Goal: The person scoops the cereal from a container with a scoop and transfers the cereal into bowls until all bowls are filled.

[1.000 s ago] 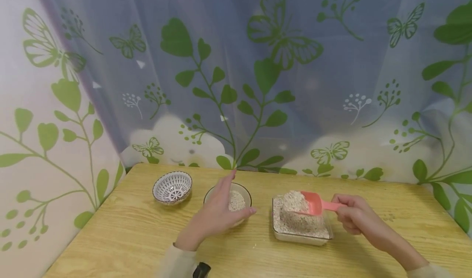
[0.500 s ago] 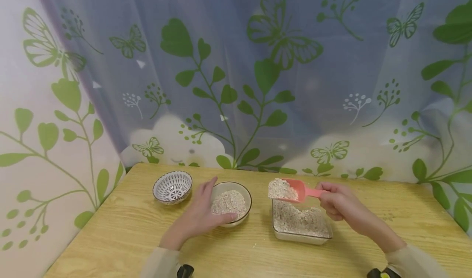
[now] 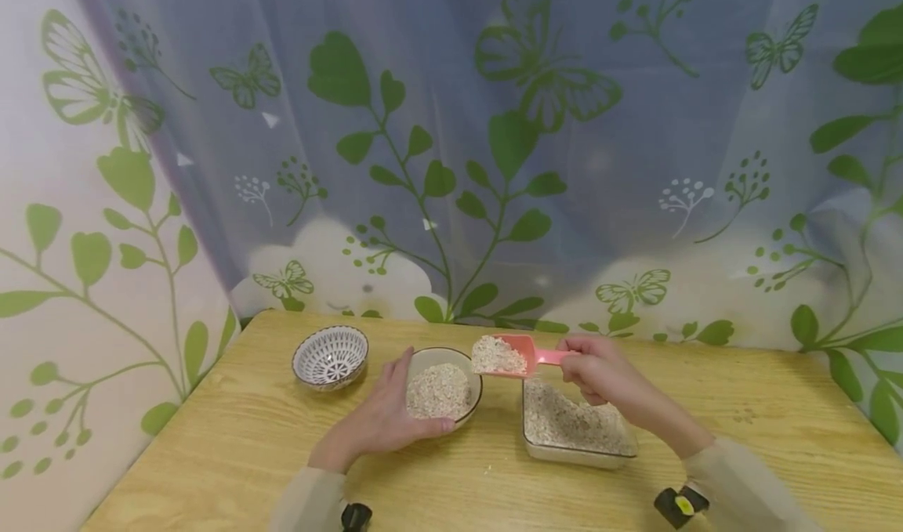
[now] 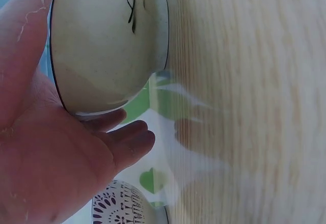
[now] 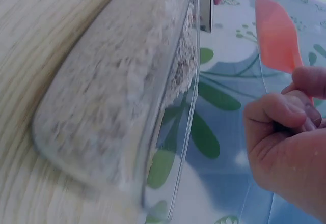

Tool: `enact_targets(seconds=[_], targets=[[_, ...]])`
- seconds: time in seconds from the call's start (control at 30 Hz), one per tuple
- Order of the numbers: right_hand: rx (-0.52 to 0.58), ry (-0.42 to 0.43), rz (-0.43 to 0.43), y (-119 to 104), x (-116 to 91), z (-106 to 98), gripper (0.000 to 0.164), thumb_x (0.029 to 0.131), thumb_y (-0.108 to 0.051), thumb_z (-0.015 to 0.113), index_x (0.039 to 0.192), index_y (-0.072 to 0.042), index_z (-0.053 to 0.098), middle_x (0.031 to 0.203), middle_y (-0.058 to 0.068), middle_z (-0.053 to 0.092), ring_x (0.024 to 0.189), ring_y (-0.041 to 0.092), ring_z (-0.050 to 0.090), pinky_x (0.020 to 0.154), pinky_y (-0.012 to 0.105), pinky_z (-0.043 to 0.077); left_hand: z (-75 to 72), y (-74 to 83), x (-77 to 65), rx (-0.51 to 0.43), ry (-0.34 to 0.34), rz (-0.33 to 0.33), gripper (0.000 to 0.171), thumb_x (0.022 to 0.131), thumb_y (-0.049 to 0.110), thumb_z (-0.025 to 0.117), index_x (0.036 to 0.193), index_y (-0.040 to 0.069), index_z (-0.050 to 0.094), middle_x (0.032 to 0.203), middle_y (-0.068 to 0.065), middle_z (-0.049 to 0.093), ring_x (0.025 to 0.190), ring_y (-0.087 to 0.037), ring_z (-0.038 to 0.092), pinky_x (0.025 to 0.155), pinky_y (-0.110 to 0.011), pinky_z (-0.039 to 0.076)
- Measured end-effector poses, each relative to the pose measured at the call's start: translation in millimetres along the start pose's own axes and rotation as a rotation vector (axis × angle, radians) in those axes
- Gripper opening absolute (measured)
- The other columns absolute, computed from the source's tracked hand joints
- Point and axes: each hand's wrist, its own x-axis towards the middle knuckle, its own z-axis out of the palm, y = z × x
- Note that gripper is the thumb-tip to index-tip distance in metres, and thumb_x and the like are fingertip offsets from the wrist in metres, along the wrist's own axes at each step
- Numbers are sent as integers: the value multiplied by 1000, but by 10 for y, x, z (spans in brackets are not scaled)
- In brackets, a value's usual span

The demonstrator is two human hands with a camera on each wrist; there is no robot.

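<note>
My right hand (image 3: 600,369) grips the handle of a pink scoop (image 3: 529,352) heaped with oat flakes (image 3: 497,356). The scoop's front lip hangs over the right rim of a cream bowl (image 3: 460,360), which holds more flakes. Around that bowl's left side lies my left hand (image 3: 381,416), thumb along the near rim, fingers on the far side; the left wrist view shows the fingers (image 4: 130,140) against its outer wall. Right of the bowl, below the right hand, stands a clear rectangular container (image 3: 574,457) of flakes with a hollow at its far side.
A small black-and-white patterned bowl (image 3: 330,358) stands at the left back of the wooden table (image 3: 423,489). A few crumbs lie between the cream bowl and the container. A printed curtain (image 3: 451,164) hangs behind the table's far edge.
My right hand has lifted the loaded scoop out of the container and carried it left to the cream bowl. My left hand has moved from above that bowl to its left side.
</note>
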Motion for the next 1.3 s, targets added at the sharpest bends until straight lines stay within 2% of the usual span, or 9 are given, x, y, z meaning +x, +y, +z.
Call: enact_targets(seconds=[0.17,0.37,0.63,0.83,1.0,1.2,1.3], targets=[[-98,34,-6,-68,92,184,6,83,2,48,85,-1,52,57,-6,27,48,11,18,45,22,21,-2,-12,-1,-3,-5,-6,134,72,69,81,166,10,5,167,-27,18,149,-49,33,117,-67,34],[-286,62,-85,-77,215,431,10,79,3,50,82,-1,58,58,-4,35,50,11,25,46,21,24,-5,-3,7,-11,-6,-6,134,72,69,81,166,9,5,166,-27,20,148,-49,35,116,-67,36],[-448,25,-159,-26,345,676,10,83,0,53,80,-8,60,58,-4,38,51,10,29,46,20,24,-4,20,-1,-20,-1,-12,133,73,67,82,165,8,7,164,-27,25,146,-46,39,115,-64,39],[-601,13,-227,-26,315,717,7,93,-12,59,98,-11,62,58,-7,38,49,7,30,46,20,26,-8,6,13,-22,-7,-12,133,74,67,81,165,7,7,164,-27,24,146,-45,38,116,-62,40],[-673,11,-353,5,299,681,14,97,-21,67,107,-11,65,56,-10,41,48,1,30,45,18,29,-11,-1,13,-26,-5,-20,133,73,68,81,165,8,6,164,-27,24,146,-44,39,116,-61,40],[-734,-52,-470,62,298,636,13,97,-15,69,108,-9,67,78,-7,61,58,-1,42,52,17,42,6,-14,15,-37,-5,-23,134,72,68,81,165,7,6,164,-26,23,146,-45,39,116,-63,39],[-751,-71,-480,74,284,637,13,98,-14,67,111,-10,66,84,-6,63,61,-1,44,54,18,44,16,-14,22,-32,-4,-27,135,72,69,81,165,8,6,165,-26,23,147,-45,38,116,-62,39]])
